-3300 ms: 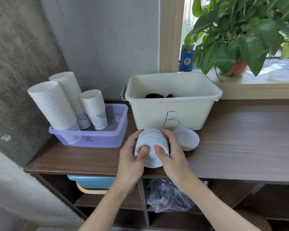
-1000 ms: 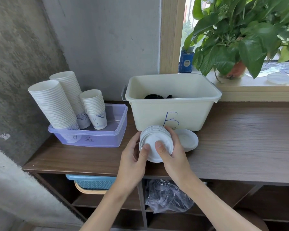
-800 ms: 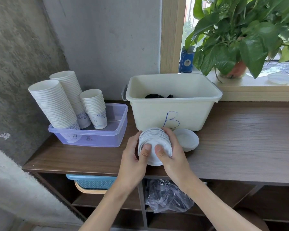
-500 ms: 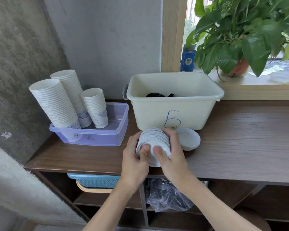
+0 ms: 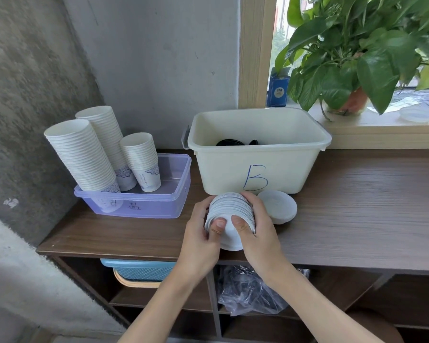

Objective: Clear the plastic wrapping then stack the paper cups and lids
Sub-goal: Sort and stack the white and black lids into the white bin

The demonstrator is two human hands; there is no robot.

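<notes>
White lids [image 5: 229, 210], stacked on edge, hang at the worktop's [image 5: 369, 214] front edge — our left hand [image 5: 198, 237] and right hand [image 5: 261, 235] curl round the stack from either side, thumbs on its near face. Just behind stands the cream bin [image 5: 233, 167]; open wood runs to the right, and paper cups [image 5: 84, 157] stand in the purple tub [image 5: 146, 206] at left.

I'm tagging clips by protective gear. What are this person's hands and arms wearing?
Nothing that shows. The left hand and right hand are bare: no gloves or rings visible. The left forearm and right forearm are uncovered down to the frame's edge, with no sleeve, watch or wristband. The thumbnails look short and unpainted.
</notes>
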